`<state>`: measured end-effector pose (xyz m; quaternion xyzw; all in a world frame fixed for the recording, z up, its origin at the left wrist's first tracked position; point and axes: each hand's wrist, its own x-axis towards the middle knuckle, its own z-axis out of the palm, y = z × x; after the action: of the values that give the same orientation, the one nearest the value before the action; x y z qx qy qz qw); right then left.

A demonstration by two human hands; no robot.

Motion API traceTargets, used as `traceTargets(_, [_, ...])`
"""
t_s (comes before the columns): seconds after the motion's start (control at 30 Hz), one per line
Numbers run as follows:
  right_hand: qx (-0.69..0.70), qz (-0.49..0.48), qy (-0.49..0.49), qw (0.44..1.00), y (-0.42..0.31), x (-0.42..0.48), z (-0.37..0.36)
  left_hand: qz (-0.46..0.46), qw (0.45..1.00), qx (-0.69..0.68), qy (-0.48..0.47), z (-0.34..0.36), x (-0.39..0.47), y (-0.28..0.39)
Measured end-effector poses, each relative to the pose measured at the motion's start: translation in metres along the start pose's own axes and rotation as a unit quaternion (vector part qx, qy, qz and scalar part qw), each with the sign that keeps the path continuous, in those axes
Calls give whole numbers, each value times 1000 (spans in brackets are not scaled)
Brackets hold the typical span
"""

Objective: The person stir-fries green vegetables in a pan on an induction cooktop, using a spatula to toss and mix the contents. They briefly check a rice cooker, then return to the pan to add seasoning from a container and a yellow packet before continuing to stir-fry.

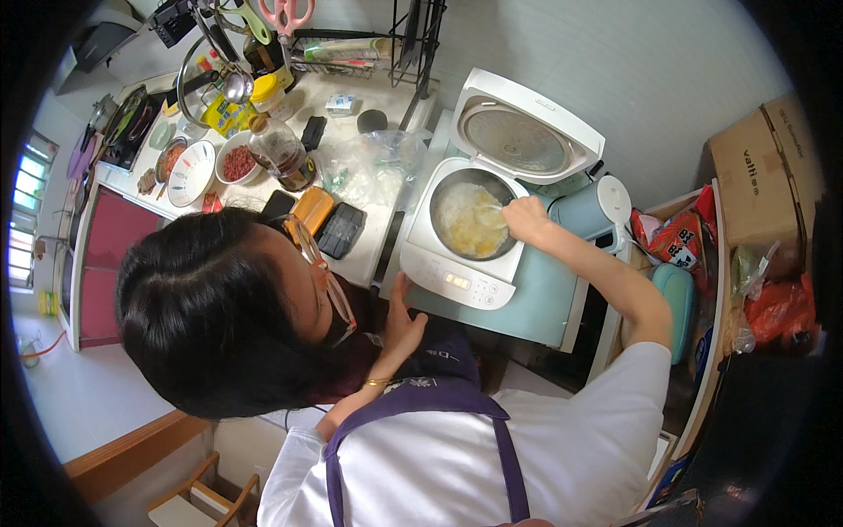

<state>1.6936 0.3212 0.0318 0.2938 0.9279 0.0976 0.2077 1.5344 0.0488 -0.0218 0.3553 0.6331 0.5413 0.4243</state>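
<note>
A white rice cooker (421,247) stands with its lid (520,132) raised, its panel lit. In the inner pot (448,191) lies white rice mixed with yellow, egg-like pieces (471,230). My right hand (525,221) is closed around a pale, translucent utensil (490,209), perhaps a rice paddle, that reaches into the rice. Its far end is hard to make out. My left hand (403,323), fingers apart, is by the cooker's front left corner. Its fingertips seem to touch the casing. A gold bracelet (379,382) circles that wrist.
Another person's dark-haired head (197,316) leans in at left. The counter holds a bowl of diced red meat (238,165), an empty-looking bowl (191,173), a sauce bottle (283,155) and a plastic bag (369,168). A blue kettle (589,207) stands right of the cooker, beside a drawer of packets (675,237).
</note>
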Motion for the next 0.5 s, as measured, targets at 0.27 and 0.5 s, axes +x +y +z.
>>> traceTargets(0.27, [31, -6, 41, 999, -22, -12, 32, -1, 1000, 23, -3, 2, 2, 0])
traceTargets(0.5, [61, -45, 5, 997, -48, -32, 16, 0, 999, 54, 10, 4, 4, 5])
